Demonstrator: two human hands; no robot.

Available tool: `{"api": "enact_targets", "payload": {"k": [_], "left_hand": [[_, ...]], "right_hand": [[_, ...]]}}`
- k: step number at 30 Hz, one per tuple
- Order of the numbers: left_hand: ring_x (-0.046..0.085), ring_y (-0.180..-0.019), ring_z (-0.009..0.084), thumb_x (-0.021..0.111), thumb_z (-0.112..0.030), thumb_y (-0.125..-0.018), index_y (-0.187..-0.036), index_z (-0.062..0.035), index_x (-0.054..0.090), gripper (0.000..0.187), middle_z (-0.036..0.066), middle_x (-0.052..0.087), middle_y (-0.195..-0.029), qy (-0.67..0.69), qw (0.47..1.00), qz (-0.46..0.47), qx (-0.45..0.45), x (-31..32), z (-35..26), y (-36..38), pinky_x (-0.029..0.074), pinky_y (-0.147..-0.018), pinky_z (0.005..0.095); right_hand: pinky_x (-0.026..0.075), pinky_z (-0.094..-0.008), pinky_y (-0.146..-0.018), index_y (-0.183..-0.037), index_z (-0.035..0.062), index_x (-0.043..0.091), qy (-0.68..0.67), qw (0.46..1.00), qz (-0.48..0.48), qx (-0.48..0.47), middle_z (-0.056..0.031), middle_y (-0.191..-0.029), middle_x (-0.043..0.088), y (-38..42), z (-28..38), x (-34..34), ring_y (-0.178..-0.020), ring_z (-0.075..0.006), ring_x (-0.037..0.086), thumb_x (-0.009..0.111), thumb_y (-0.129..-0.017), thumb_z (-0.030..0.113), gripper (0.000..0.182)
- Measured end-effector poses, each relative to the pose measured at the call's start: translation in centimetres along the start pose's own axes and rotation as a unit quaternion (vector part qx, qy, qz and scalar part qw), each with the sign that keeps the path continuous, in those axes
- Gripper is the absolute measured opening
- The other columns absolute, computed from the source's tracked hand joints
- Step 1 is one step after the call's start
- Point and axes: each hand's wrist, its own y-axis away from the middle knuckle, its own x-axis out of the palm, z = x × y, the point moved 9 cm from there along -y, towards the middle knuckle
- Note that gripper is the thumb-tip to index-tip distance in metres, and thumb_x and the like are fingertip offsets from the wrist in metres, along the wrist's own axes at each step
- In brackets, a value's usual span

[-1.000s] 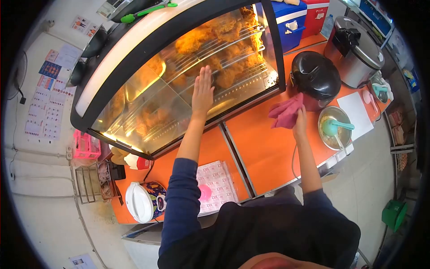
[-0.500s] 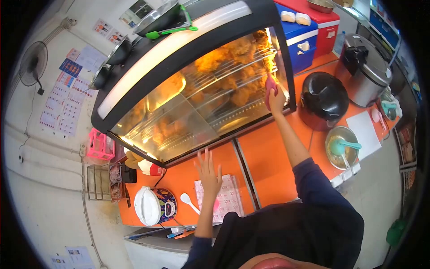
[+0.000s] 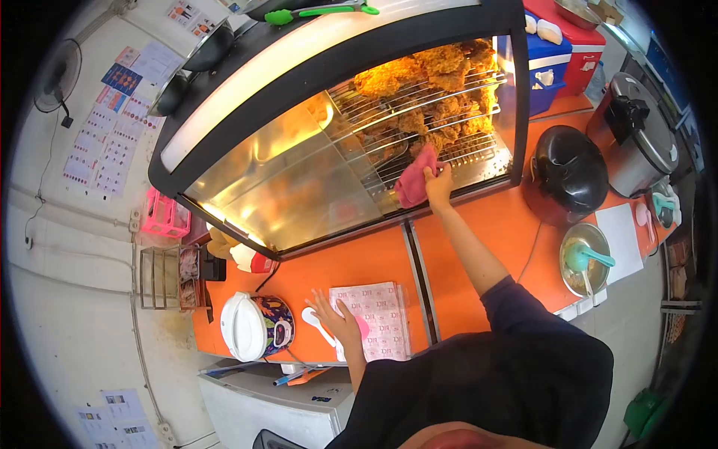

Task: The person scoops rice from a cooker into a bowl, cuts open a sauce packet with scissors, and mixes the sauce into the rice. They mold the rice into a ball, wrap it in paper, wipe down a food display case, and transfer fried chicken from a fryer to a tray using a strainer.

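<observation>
My right hand [image 3: 440, 185] grips a pink cloth [image 3: 414, 183] at the lower right of a heated display cabinet [image 3: 303, 96]. Fried chicken [image 3: 443, 61] lies on wire racks [image 3: 471, 138] behind and above the cloth. The cabinet's right half shows sharply, and a metallic-looking panel [image 3: 299, 198] covers its left half. My left hand [image 3: 340, 323] is open, fingers spread, over the counter between a white spoon [image 3: 322, 328] and a stack of printed pink-and-white paper [image 3: 386, 314]. A pink round patch on the paper is partly hidden by that hand.
A patterned small cooker [image 3: 262, 325] stands at the left of the orange counter [image 3: 464, 292]. To the right are a black lidded pot [image 3: 565, 176], a steel bowl with a teal ladle [image 3: 585, 258], and a large steel cooker [image 3: 636, 138]. Green tongs [image 3: 321, 11] lie atop the cabinet.
My right hand and the cloth have moved left and down from the cabinet's right edge. The chicken on the right shows more clearly. My left hand has dropped toward the spoon and paper.
</observation>
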Motion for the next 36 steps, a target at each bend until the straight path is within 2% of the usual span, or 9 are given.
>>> {"api": "enact_targets", "payload": {"k": [5,7,12,17,21,25,31,32,36], "left_hand": [[0.006,-0.133,0.0398,0.042,-0.011,-0.087,-0.132,-0.0002,0.03,0.048,0.019,0.024,-0.14,0.01,0.999,0.013,-0.035,1.0,3.9,2.8,0.004,-0.106,0.0531],[0.007,-0.133,0.0404,0.042,-0.011,-0.087,-0.131,-0.0004,0.032,0.047,0.021,0.025,-0.139,0.014,0.999,0.014,-0.039,1.3,4.4,3.6,0.004,-0.106,0.0522],[0.008,-0.132,0.04,0.042,-0.014,-0.087,-0.129,0.0003,0.034,0.044,0.021,0.024,-0.139,0.019,0.998,0.02,-0.056,1.0,4.8,5.3,0.005,-0.107,0.0506],[0.008,-0.132,0.0394,0.042,-0.013,-0.087,-0.128,0.0004,0.035,0.043,0.02,0.024,-0.14,0.047,0.993,0.03,-0.104,0.9,6.3,7.0,0.006,-0.107,0.0503],[0.009,-0.132,0.04,0.042,-0.012,-0.088,-0.128,0.0003,0.034,0.044,0.02,0.024,-0.14,0.032,0.994,0.02,-0.102,0.5,7.6,7.5,0.007,-0.107,0.0505],[0.011,-0.131,0.042,0.044,-0.011,-0.087,-0.128,0.001,0.035,0.044,0.021,0.027,-0.138,0.046,0.992,0.013,-0.119,0.2,8.3,7.5,0.009,-0.107,0.0504],[0.012,-0.131,0.0416,0.044,-0.011,-0.086,-0.125,0.0012,0.038,0.041,0.021,0.025,-0.138,0.057,0.994,0.015,-0.09,0.9,7.6,6.4,0.014,-0.106,0.0503],[0.012,-0.131,0.0416,0.044,-0.011,-0.086,-0.125,0.0012,0.038,0.041,0.021,0.025,-0.138,0.061,0.994,0.018,-0.087,1.0,6.9,6.0,0.014,-0.106,0.0503],[0.018,-0.129,0.0406,0.044,-0.008,-0.085,-0.123,0.0001,0.041,0.038,0.02,0.031,-0.135,0.095,0.995,0.027,0.004,1.5,3.8,4.5,0.016,-0.105,0.0484]], "right_hand": [[0.047,-0.0336,-0.063,-0.098,0.0001,0.052,0.051,0.99,0.063,0.117,-0.0135,-0.083,0.061,-1.7,-2.6,6.7,-0.073,-0.0213,0.058,0.071,-0.07,0.012,0.035],[0.047,-0.0354,-0.07,-0.088,-0.001,0.056,-0.182,0.911,0.065,0.365,-0.016,-0.087,0.062,-0.5,-6.5,10.4,-0.079,-0.0277,0.061,0.077,-0.061,0.02,0.041],[0.048,-0.0383,-0.062,-0.093,-0.0067,0.058,-0.066,0.942,-0.018,0.329,-0.0169,-0.088,0.062,-2.0,-8.4,12.6,-0.079,-0.0247,0.059,0.079,-0.06,0.013,0.044],[0.046,-0.0337,-0.078,-0.096,-0.0047,0.059,0.07,0.943,-0.077,0.316,-0.0195,-0.098,0.062,-0.3,-3.8,10.6,-0.086,-0.0268,0.06,0.082,-0.054,0.024,0.056],[0.049,-0.0359,-0.074,-0.097,-0.0044,0.055,-0.038,0.968,-0.111,0.223,-0.021,-0.096,0.061,-0.8,0.7,8.4,-0.086,-0.03,0.061,0.081,-0.058,0.017,0.051],[0.047,-0.0341,-0.076,-0.102,-0.0048,0.053,-0.124,0.98,-0.102,0.116,-0.0187,-0.096,0.06,-4.6,-4.3,6.0,-0.086,-0.0271,0.059,0.079,-0.06,0.015,0.053],[0.046,-0.034,-0.08,-0.107,-0.0029,0.053,-0.085,0.991,-0.102,-0.017,-0.0151,-0.102,0.06,-3.7,-2.8,-5.6,-0.091,-0.0235,0.058,0.077,-0.063,0.012,0.052],[0.049,-0.0307,-0.063,-0.093,-0.0025,0.057,-0.006,0.983,-0.156,-0.1,-0.0087,-0.085,0.061,-1.4,1.1,-8.9,-0.073,-0.0187,0.059,0.071,-0.07,0.007,0.029],[0.05,-0.0296,-0.061,-0.093,-0.0021,0.057,-0.13,0.988,-0.077,0.026,-0.0092,-0.085,0.061,1.2,-2.1,-17.4,-0.071,-0.0175,0.06,0.066,-0.075,0.007,0.022]]}}
